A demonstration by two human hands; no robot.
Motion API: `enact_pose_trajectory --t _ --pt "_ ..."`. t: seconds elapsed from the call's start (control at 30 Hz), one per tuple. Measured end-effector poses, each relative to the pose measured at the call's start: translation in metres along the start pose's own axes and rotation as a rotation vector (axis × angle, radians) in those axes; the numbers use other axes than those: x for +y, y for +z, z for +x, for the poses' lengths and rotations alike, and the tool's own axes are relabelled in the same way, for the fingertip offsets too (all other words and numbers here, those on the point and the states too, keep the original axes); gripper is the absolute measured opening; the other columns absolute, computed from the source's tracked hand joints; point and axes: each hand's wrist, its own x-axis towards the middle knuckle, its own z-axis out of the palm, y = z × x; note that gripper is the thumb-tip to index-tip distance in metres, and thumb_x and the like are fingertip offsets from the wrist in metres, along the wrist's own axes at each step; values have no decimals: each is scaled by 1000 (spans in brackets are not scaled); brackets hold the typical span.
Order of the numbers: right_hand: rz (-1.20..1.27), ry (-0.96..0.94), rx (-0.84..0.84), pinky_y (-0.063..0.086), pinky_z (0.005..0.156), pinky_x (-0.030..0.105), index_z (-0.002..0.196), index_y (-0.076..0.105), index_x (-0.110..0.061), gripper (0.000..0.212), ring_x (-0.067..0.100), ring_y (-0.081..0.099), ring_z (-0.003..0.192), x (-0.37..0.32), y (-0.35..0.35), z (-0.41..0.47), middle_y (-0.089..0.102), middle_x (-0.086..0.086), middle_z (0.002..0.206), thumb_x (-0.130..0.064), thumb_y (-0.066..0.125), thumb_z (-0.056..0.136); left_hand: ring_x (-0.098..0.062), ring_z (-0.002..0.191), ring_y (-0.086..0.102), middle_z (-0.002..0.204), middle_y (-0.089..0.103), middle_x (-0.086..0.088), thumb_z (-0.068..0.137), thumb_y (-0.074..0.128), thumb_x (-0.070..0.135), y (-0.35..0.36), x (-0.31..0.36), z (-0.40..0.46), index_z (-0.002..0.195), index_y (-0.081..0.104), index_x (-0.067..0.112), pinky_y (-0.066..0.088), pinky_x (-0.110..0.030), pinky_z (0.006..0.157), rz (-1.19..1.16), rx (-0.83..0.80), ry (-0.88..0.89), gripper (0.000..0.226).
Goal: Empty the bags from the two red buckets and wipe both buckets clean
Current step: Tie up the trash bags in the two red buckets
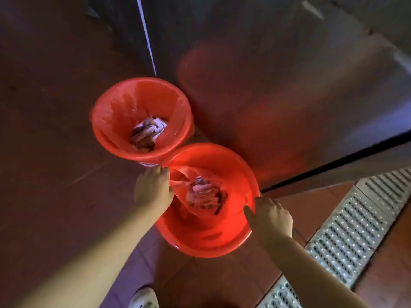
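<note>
we see two red buckets on the floor (55, 152), rims touching. the near bucket (200, 241) is our landmark; the far bucket (115, 121) sits just beyond it, its bag (124, 103) lining it up to the rim with scraps at the bottom. two hands work the near bucket's rim: our left hand (153, 187) pinches the loose bag (184, 172) at the rim's left edge, where the plastic is pulled inward over scraps; our right hand (270, 218) rests on the right edge, fingers curled over the rim. a metal wall (278, 74) stands beyond the near bucket, one drain grate (355, 230) runs to its right, open floor lies left, and one shoe (144, 297) is nearest us.
</note>
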Motion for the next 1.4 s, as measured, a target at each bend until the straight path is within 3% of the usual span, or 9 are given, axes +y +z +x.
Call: enact_pose_trajectory --t 0.13,0.27,0.53,0.73,0.9,1.0,1.1,1.23,1.4 --pt "25 3 137 45 73 32 83 67 -22 45 22 61 93 0 38 13 66 0 92 -64 50 82 -37 91 59 97 61 -17 71 72 21 35 -7 25 101 59 4 46 -42 72 34 112 -1 36" --pt "258 -33 411 41 54 31 62 55 -17 32 27 58 68 -8 68 23 58 0 64 -43 69 75 -35 96 59 102 64 -15 80 65 25 65 -13 39 104 62 8 45 -39 76 21 214 -13 29" --pt "836 51 586 26 57 21 61 51 -26 27 8 47 69 -15 61 52 50 -12 70 -28 70 79 -30 93 62 94 64 -6 85 63 31 64 -9 43 90 66 15 46 -34 70 -239 340 196 17" --pt "1294 -56 512 45 64 21 68 65 -14 14 5 57 68 -18 32 48 65 -5 74 -19 68 81 -13 75 58 76 62 7 77 73 17 34 -3 32 73 66 20 40 -28 71 -517 471 346 9" --pt "1472 -132 341 47 77 22 83 62 -12 4 25 65 88 -34 51 42 70 15 91 -12 63 86 -8 70 58 71 64 2 75 75 4 46 -5 22 72 66 20 43 -24 72 -694 313 372 19" --pt "1454 -219 266 49 82 30 92 56 -17 21 27 67 85 -51 71 43 65 20 95 3 60 86 -1 64 56 66 63 6 73 76 2 61 1 17 69 66 26 41 -17 66 -769 197 366 26" --pt "1313 -311 265 45 68 12 99 56 -18 27 4 61 68 -74 86 49 60 14 95 6 56 88 -2 58 55 58 62 6 73 75 1 70 11 13 67 65 27 44 -24 65 -839 83 373 29" --pt "1063 -396 291 39 90 13 116 62 -7 29 12 55 103 -95 103 55 62 8 114 1 55 89 -4 59 59 59 64 8 71 75 -3 79 16 9 66 65 23 47 -23 64 -936 42 376 28" --pt "942 -446 312 38 96 23 121 62 -7 31 18 54 112 -104 111 54 61 8 118 -3 45 95 -2 61 60 63 66 9 71 76 -2 87 11 5 67 64 25 46 -15 63 -963 61 357 30"
